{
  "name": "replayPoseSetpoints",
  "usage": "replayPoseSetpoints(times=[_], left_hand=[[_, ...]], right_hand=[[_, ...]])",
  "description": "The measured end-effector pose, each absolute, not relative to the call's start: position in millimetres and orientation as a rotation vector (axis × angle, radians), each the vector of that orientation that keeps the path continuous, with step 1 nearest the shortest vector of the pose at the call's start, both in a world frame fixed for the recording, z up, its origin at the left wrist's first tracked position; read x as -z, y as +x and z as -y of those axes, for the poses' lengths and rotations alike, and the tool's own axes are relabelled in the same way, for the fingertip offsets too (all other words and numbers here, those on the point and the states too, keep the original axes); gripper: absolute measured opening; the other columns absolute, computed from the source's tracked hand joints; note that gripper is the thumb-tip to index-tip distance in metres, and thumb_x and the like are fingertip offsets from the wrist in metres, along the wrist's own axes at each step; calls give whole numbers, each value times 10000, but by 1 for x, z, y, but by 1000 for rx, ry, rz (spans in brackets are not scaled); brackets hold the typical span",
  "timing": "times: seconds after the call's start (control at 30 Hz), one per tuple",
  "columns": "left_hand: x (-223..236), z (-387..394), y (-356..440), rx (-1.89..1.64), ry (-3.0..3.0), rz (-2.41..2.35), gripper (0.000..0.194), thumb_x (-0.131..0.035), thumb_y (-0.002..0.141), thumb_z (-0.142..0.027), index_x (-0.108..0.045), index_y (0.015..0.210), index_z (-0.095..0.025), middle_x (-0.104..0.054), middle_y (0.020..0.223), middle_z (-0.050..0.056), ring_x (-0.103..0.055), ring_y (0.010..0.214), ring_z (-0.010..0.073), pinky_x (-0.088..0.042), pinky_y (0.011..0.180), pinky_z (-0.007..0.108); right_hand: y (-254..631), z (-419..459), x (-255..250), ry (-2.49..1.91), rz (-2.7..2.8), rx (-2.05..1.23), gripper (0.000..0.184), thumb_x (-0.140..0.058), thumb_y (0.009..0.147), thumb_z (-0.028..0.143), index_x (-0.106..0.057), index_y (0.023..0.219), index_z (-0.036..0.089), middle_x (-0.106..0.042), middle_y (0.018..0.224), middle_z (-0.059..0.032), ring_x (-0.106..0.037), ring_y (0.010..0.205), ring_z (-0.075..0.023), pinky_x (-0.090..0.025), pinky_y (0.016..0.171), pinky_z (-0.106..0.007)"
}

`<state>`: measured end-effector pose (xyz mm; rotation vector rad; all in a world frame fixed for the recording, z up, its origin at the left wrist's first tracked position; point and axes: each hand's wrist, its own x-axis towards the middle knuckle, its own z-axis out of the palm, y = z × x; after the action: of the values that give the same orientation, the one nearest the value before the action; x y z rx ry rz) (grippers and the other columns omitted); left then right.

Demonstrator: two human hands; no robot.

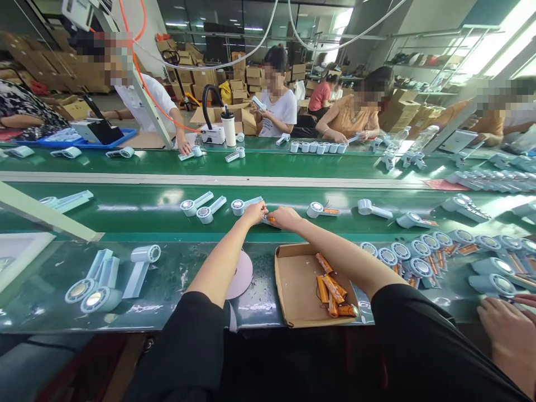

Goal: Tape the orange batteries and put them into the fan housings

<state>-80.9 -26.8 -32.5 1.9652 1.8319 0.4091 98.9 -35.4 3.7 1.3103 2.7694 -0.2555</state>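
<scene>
Over the green conveyor belt (138, 215), my two hands are close together. My left hand (254, 212) is closed in a pinch; what its fingertips grip is too small to make out. My right hand (288, 218) is closed on an orange-wrapped battery (272, 219), above a light-blue handle piece mostly hidden by the hands. Just behind my left hand lies a light-blue handheld fan housing (238, 207), its handle pointing right. Nearer me, an open cardboard tray (288, 285) holds several orange batteries (333, 287) with thin wires.
More fan housings (205, 215) lie left on the belt. Housings with orange batteries (419, 267) crowd the right bench. A round pinkish disc (240, 276) lies left of the tray. Another person's hand (506, 329) is at lower right. Several co-workers sit across the line.
</scene>
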Motion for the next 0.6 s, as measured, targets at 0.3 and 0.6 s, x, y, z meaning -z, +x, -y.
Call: replayPoseSetpoints(times=[0.3, 0.6], left_hand=[[33, 22, -68, -364, 1974, -1861, 361, -678, 1034, -414, -668, 1317, -190, -686, 1330, 108, -696, 1134, 242, -618, 974, 470], [23, 24, -57, -317, 2016, -1945, 226, -623, 1045, -379, -703, 1138, -189, -754, 1156, 83, -715, 1081, 235, -582, 975, 432]], right_hand=[[126, 29, 2, 1305, -2852, 494, 311, -548, 1063, 225, -805, 1235, 258, -840, 1183, -41, -773, 1096, -222, -535, 930, -266], [149, 50, -1, 1467, -2822, 757, 297, -686, 1049, 429, -735, 1165, 160, -772, 1170, -48, -727, 1062, -189, -598, 964, -367]])
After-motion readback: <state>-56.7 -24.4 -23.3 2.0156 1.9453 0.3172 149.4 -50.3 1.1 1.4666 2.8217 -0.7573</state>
